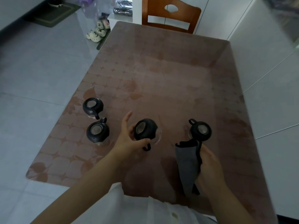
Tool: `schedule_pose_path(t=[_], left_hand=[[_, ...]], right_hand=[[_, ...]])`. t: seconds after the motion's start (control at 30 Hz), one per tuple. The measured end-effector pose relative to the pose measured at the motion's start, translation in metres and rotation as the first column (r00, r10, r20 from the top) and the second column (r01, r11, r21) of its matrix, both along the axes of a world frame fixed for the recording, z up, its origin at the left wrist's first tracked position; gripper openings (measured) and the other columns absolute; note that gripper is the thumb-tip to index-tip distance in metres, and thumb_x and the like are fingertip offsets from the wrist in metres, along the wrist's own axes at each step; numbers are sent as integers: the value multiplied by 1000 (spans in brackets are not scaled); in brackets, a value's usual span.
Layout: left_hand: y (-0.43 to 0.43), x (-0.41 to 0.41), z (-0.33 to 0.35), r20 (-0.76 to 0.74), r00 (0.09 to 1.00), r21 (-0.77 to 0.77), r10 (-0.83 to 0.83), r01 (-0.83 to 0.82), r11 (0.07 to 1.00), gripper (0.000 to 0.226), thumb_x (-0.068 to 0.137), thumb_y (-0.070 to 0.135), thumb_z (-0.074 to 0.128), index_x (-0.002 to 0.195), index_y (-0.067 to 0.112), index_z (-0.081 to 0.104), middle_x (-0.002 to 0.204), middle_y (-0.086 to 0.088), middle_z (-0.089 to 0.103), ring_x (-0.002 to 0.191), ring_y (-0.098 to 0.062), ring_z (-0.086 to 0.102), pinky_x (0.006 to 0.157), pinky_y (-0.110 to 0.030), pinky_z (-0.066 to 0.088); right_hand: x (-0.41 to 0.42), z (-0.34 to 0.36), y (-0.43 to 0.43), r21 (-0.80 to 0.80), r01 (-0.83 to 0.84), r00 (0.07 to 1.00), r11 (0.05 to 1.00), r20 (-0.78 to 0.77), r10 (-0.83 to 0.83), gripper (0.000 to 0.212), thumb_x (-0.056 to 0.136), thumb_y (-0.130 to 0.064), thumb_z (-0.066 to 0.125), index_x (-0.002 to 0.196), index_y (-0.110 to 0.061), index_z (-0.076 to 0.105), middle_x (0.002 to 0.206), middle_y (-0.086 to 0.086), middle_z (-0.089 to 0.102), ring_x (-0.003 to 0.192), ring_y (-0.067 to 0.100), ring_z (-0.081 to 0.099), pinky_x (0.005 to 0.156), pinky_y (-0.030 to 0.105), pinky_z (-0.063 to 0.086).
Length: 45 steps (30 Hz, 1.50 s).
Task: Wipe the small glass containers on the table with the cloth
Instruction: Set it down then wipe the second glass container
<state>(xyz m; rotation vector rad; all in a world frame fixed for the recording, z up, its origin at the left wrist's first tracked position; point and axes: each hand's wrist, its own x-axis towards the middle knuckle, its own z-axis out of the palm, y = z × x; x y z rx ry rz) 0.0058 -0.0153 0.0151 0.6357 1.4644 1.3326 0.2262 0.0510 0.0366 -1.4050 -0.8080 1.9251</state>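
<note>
- Left hand (129, 141) grips the middle container (145, 131) by its black lid.
- Right hand (210, 165) clutches the grey cloth (187, 164), at 4 o'clock from it.
- Two other containers (97, 131) stand at 9 o'clock, a fourth container (200, 130) at 3.

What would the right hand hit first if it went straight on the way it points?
Probably the rightmost black-lidded glass container, just ahead: the right hand and its grey cloth point at it. Height is unclear from above, so it could pass over.
</note>
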Motion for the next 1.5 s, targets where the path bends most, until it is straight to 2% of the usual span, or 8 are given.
schedule_pose_path(t=[0.23, 0.37, 0.5, 0.7, 0.83, 1.2, 1.37, 1.5], left_hand=[[7, 10, 39, 82, 992, 127, -94, 83, 988, 93, 54, 20, 80, 116, 71, 33, 135, -12, 52, 120, -27, 57, 98, -46, 48], [6, 16, 47, 77, 988, 135, -132, 121, 983, 98, 53, 17, 79, 119, 70, 30, 136, -10, 51, 120, -25, 58, 97, -45, 50], [4, 24, 54, 14, 985, 149, -169, 166, 975, 104, 55, 16, 80, 128, 61, 23, 132, -2, 54, 115, -20, 62, 97, -50, 49], [-1, 27, 61, -31, 963, 121, -267, 269, 956, 111, 66, 0, 76, 138, 58, 15, 135, 0, 51, 113, -16, 62, 89, -35, 55], [1, 29, 63, -28, 972, 96, -234, 236, 967, 109, 67, -2, 76, 131, 64, 18, 134, 1, 52, 116, -17, 61, 94, -40, 53], [9, 33, 65, 11, 983, 129, -181, 178, 976, 105, 50, 18, 76, 129, 63, 24, 137, -1, 49, 116, -24, 61, 92, -45, 54], [10, 26, 70, -45, 975, 132, -220, 224, 966, 111, 65, 2, 78, 137, 60, 16, 135, -1, 51, 116, -18, 61, 96, -43, 52], [12, 24, 77, -125, 963, 140, -239, 256, 957, 115, 62, 0, 76, 141, 55, 12, 130, 1, 53, 110, -15, 64, 88, -37, 56]], right_hand=[[-24, 45, -9, 459, 76, 982, 885, 120, -147, 40, 95, -37, 33, 116, -14, 59, 115, 12, 63, 107, 29, 60, 90, 41, 52], [-37, 54, -18, 851, -214, 954, 479, 287, -83, 36, 94, -54, 30, 113, -40, 56, 127, 7, 50, 119, 15, 49, 103, 25, 40], [-53, 37, -27, 856, -507, 853, 99, 515, -89, 38, 101, -36, 26, 131, -18, 41, 141, 2, 33, 139, 14, 24, 116, 27, 21], [-46, 41, -4, 747, -462, 876, 479, 468, 116, 26, 99, -32, 34, 120, -43, 46, 136, -26, 38, 131, -3, 34, 108, 15, 33], [-37, 41, 3, 674, -326, 915, 663, 400, 44, 23, 100, -20, 35, 112, -31, 52, 130, -2, 47, 122, 15, 47, 91, 0, 37], [-37, 21, -19, 857, -508, 845, 87, 515, -142, 40, 101, -34, 31, 136, -16, 38, 147, -10, 32, 141, 20, 26, 109, 56, 30], [-40, 44, 2, 810, -445, 880, 381, 475, 18, 42, 95, -40, 32, 133, -25, 43, 134, -12, 47, 128, 5, 43, 112, 47, 31], [-40, 41, -3, 845, -527, 844, 89, 533, -66, 42, 99, -34, 32, 135, -13, 39, 139, 0, 45, 136, 13, 35, 114, 40, 27]])
